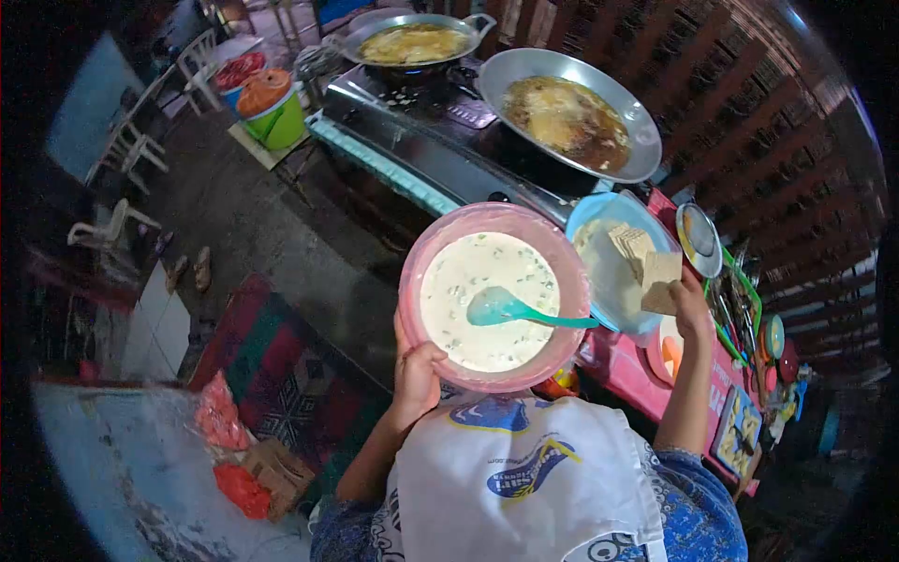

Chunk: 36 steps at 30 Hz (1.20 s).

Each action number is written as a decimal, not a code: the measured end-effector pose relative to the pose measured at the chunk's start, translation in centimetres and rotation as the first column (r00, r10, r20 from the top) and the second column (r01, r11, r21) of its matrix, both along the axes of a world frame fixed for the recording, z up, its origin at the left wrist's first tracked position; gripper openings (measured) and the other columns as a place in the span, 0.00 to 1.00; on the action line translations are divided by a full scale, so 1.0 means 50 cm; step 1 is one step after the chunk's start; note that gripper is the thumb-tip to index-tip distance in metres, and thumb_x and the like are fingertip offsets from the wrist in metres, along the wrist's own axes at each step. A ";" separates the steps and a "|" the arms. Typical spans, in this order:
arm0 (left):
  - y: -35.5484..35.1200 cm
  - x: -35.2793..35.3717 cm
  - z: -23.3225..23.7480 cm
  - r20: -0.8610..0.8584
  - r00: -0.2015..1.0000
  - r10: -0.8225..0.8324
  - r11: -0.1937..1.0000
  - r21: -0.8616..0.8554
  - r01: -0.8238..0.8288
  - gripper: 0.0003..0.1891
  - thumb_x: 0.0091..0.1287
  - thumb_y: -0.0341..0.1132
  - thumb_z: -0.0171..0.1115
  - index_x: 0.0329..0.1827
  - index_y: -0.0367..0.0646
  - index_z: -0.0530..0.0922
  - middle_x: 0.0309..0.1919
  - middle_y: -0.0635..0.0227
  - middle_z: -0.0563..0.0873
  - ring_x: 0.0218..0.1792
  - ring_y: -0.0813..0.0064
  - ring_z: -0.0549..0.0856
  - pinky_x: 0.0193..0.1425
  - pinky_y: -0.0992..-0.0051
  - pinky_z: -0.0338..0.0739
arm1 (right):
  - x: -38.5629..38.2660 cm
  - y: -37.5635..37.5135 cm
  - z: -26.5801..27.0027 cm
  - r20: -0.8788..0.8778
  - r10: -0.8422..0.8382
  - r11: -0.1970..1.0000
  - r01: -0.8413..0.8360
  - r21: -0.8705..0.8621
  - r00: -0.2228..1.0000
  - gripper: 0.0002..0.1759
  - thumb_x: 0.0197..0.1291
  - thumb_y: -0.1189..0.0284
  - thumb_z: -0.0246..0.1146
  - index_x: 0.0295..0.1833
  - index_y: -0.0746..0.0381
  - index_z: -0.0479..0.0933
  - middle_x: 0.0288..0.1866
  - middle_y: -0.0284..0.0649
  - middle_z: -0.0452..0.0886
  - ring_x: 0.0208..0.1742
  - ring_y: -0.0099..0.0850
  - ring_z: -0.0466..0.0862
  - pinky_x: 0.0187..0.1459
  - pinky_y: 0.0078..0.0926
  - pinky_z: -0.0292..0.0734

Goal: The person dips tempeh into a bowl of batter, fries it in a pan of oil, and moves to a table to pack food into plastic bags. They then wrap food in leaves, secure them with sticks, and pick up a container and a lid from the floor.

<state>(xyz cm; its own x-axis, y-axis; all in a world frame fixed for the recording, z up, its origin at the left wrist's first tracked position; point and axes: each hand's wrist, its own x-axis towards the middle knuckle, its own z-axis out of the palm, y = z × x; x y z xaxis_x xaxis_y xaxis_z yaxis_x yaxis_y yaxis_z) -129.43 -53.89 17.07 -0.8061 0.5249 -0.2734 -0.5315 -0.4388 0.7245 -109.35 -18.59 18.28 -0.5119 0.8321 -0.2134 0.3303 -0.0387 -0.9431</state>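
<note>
My left hand (417,379) grips the lower left rim of a pink bowl (573,281), its thumb over the edge. Pale batter (449,309) with green bits fills the bowl, and a teal ladle (501,307) rests in it with its handle across the right rim. To the right, the fingers of my right hand (691,307) are closed on a thin, square, beige slice (661,279). That slice is over the right side of a light blue basin (609,304), where more stacked slices (632,245) lie.
Two pans of oil with frying food, one nearer (646,140) and one farther (351,42), sit on the stove (403,131). A pink table (618,365) at right holds utensils and a tray (738,426). A green bucket (279,126) and plastic chairs (114,229) stand at left.
</note>
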 end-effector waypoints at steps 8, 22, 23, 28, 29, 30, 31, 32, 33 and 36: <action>0.001 -0.009 -0.002 -0.063 0.998 -0.022 0.999 0.025 0.024 0.42 0.37 0.21 0.44 0.65 0.43 0.52 0.58 0.62 0.65 0.61 0.68 0.63 0.64 0.73 0.56 | -0.238 -0.248 0.174 0.050 0.699 0.713 -0.691 -0.117 0.713 0.23 0.51 0.75 0.58 0.56 0.66 0.66 0.42 0.36 0.77 0.41 0.25 0.77 0.43 0.22 0.72; 0.003 -0.009 0.002 -0.065 0.997 0.043 0.998 0.042 -0.040 0.41 0.38 0.20 0.44 0.65 0.44 0.53 0.58 0.61 0.65 0.61 0.67 0.63 0.64 0.71 0.56 | -0.236 -0.278 0.180 0.881 0.174 -0.133 -0.876 0.463 0.440 0.17 0.51 0.64 0.57 0.46 0.59 0.74 0.43 0.40 0.78 0.42 0.36 0.78 0.42 0.33 0.72; 0.004 -0.011 0.004 -0.055 0.997 0.046 0.998 0.050 -0.043 0.41 0.37 0.20 0.44 0.65 0.44 0.53 0.58 0.61 0.65 0.61 0.67 0.63 0.64 0.71 0.56 | -0.235 -0.268 0.198 0.882 0.173 -0.128 -0.878 0.462 0.439 0.17 0.51 0.64 0.57 0.46 0.59 0.74 0.43 0.40 0.78 0.42 0.36 0.78 0.42 0.33 0.72; 0.009 -0.016 0.007 -0.084 0.993 0.088 0.996 0.021 -0.086 0.42 0.37 0.20 0.44 0.65 0.43 0.51 0.59 0.60 0.64 0.62 0.66 0.62 0.65 0.71 0.56 | -0.216 -0.242 0.242 0.762 0.347 0.301 -0.834 0.462 0.547 0.13 0.55 0.65 0.55 0.45 0.55 0.76 0.35 0.46 0.80 0.35 0.44 0.80 0.37 0.39 0.74; 0.011 -0.017 0.009 -0.088 0.991 0.097 0.995 0.008 -0.096 0.43 0.37 0.20 0.44 0.65 0.44 0.51 0.59 0.60 0.63 0.62 0.66 0.62 0.65 0.70 0.56 | -0.210 -0.240 0.237 0.756 0.381 0.341 -0.842 0.419 0.531 0.13 0.56 0.65 0.54 0.45 0.55 0.77 0.35 0.46 0.80 0.35 0.44 0.80 0.37 0.39 0.74; 0.013 -0.018 0.013 -0.085 0.992 0.098 0.995 0.007 -0.097 0.43 0.37 0.20 0.44 0.65 0.44 0.51 0.59 0.60 0.63 0.62 0.66 0.62 0.65 0.70 0.56 | -0.207 -0.242 0.228 0.737 0.402 0.379 -0.831 0.407 0.544 0.13 0.57 0.63 0.54 0.43 0.57 0.78 0.34 0.47 0.80 0.34 0.45 0.80 0.37 0.39 0.73; 0.015 -0.018 0.018 -0.090 0.990 0.112 0.994 0.013 -0.111 0.43 0.37 0.20 0.44 0.65 0.44 0.51 0.60 0.60 0.63 0.62 0.66 0.62 0.65 0.70 0.56 | -0.204 -0.243 0.212 0.737 0.403 0.379 -0.832 0.406 0.543 0.13 0.57 0.63 0.54 0.43 0.57 0.78 0.34 0.47 0.80 0.34 0.45 0.80 0.37 0.39 0.73; 0.017 -0.018 0.020 -0.095 0.987 0.126 0.992 0.021 -0.125 0.43 0.37 0.20 0.44 0.66 0.44 0.50 0.60 0.60 0.63 0.62 0.66 0.62 0.65 0.70 0.56 | -0.204 -0.242 0.194 0.739 0.413 0.364 -0.841 0.401 0.532 0.14 0.57 0.62 0.54 0.43 0.57 0.78 0.33 0.47 0.80 0.34 0.45 0.80 0.37 0.39 0.74; 0.019 -0.019 0.018 -0.095 0.987 0.127 0.992 0.021 -0.126 0.43 0.37 0.20 0.44 0.66 0.44 0.50 0.60 0.60 0.63 0.62 0.66 0.62 0.65 0.70 0.56 | -0.204 -0.242 0.185 0.742 0.423 0.349 -0.849 0.397 0.521 0.14 0.58 0.62 0.54 0.43 0.58 0.78 0.33 0.47 0.80 0.33 0.45 0.80 0.36 0.38 0.74; 0.025 -0.021 0.014 -0.130 0.982 0.138 0.990 0.005 -0.139 0.43 0.37 0.23 0.46 0.65 0.44 0.51 0.59 0.61 0.64 0.62 0.65 0.63 0.66 0.69 0.56 | -0.221 -0.252 0.169 0.735 0.457 0.411 -0.852 0.324 0.500 0.15 0.57 0.61 0.54 0.42 0.58 0.79 0.31 0.47 0.80 0.31 0.44 0.80 0.35 0.37 0.74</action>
